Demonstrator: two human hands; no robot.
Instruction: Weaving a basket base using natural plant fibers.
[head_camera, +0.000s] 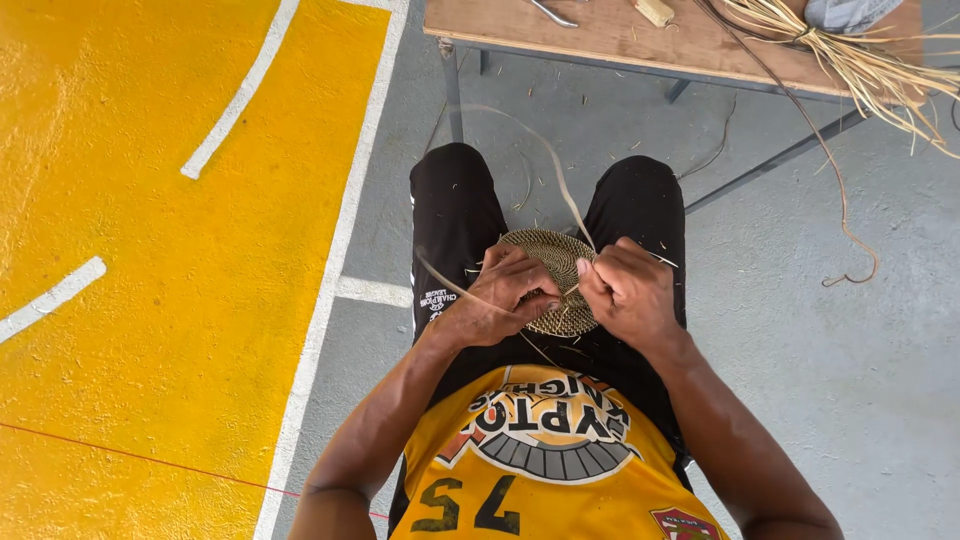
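A round woven disc of tan fibre (556, 262) rests on my lap, above my black shorts. My left hand (505, 295) grips its left edge, fingers curled over the weave. My right hand (628, 288) closes on the disc's right edge and pinches a thin straw strand (560, 180) that arcs up and away over my knees. Another pale strand (450, 283) trails left from under my left hand. Part of the disc is hidden by both hands.
A wooden table (620, 35) on a metal frame stands ahead, carrying a bundle of loose straw (860, 60), a metal tool (552, 12) and a small block. A cord (838, 190) hangs to the grey floor. Yellow painted floor (150, 300) with white lines lies left.
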